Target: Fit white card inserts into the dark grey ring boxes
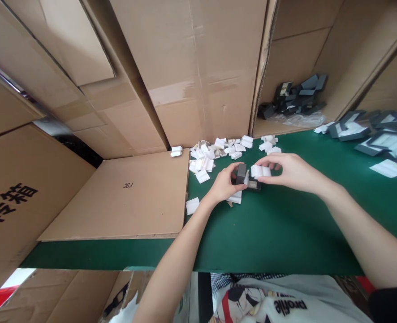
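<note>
My left hand (226,183) is closed around a small dark hinged box (241,174), its lid standing up and its base on the green tabletop. Between the fingers of my right hand (282,169) is a white folded insert (260,172), just right of the raised lid. Something pale shows inside the dark box, but its kind is not clear. Under my left hand lies another white piece (235,197). Beyond both hands, a heap of white inserts (203,154) spreads along the foot of the cardboard.
A flat cardboard sheet (127,202) covers the left of the green table (286,233). Tall cartons (198,67) stand behind. At the back right, an open carton holds several dark boxes (299,96). More open dark boxes with white linings (390,139) lie at the right.
</note>
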The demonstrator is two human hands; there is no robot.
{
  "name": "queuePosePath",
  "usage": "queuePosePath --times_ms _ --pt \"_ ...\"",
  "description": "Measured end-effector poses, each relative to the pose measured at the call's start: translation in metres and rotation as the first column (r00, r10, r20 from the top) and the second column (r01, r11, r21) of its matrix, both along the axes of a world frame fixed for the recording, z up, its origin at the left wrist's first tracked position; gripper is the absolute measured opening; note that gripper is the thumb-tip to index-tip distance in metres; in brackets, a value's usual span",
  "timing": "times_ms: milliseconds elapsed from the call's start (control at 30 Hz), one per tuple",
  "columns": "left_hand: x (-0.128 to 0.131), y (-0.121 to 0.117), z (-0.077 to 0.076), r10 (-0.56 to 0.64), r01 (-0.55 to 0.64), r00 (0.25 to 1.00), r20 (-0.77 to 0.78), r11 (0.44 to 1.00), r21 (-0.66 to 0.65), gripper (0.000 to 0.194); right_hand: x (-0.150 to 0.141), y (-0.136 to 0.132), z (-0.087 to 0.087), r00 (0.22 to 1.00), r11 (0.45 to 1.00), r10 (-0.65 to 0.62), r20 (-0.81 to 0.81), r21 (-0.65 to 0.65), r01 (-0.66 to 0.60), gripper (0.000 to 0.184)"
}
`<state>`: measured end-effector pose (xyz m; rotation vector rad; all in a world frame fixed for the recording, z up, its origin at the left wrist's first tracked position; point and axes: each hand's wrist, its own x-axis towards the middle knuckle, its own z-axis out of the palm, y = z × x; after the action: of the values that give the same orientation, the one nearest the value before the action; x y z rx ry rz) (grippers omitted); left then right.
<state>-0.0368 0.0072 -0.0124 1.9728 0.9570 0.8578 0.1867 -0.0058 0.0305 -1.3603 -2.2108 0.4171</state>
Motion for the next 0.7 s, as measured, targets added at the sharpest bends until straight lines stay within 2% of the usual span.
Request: queuePosePath --times_ms 200,467,700 --pt "0.0 -0.001 0.002 0.002 -0.002 1.0 0.013 1.0 -0.023 0.063 -0.002 -0.002 -0.003 0.988 0.998 0.032 0.151 0.053 -0.041 0.031" --pt "0.0 -0.001 0.002 -0.033 0.033 0.999 -0.037 0.999 -0.02 0.067 -0.01 -0.007 -0.001 0.972 0.995 0.096 0.212 0.001 -0.099 0.031" --pt "0.003 -0.004 0.003 -0.053 0.053 0.997 -0.051 0.999 -0.007 0.062 -0.016 -0.01 -0.001 0.966 0.994 0.109 0.233 -0.001 -0.112 0.032"
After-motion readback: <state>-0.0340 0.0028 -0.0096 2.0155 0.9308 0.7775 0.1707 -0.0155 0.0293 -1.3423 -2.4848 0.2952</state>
